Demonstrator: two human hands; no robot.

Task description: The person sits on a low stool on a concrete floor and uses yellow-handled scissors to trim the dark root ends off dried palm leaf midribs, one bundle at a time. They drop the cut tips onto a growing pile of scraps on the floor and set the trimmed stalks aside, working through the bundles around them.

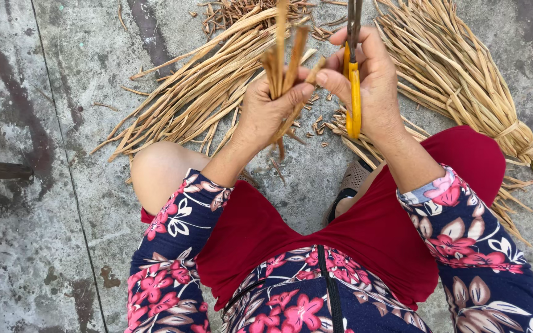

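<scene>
Above the red shorts [365,234], two bare hands are held up close together. The left hand [266,114] is shut tight around a small bunch of dry brown stalks [285,58]. The stalks stick up out of the fist, and a few short ends poke out below it. The right hand [371,83] is just beside the left hand. Its fingers are curled around the yellow handles of a pair of scissors [354,92]. The dark blades point up and go out of the top of the picture, so you cannot tell if the blades are open or closed. The right thumb [331,77] reaches over and touches the stalks.

Past the hands, on the grey concrete floor [38,203], lies a loose pile of long dry stalks [198,92]. It fans out to the left of the hands. To the right of the hands lies a tied bundle of stalks [464,80], with a band around it near its thin end. Small cut bits [319,126] are scattered on the floor under the hands. Both arms wear dark blue sleeves with pink flowers [168,246]. One bare knee [158,169] shows to the left of the shorts.
</scene>
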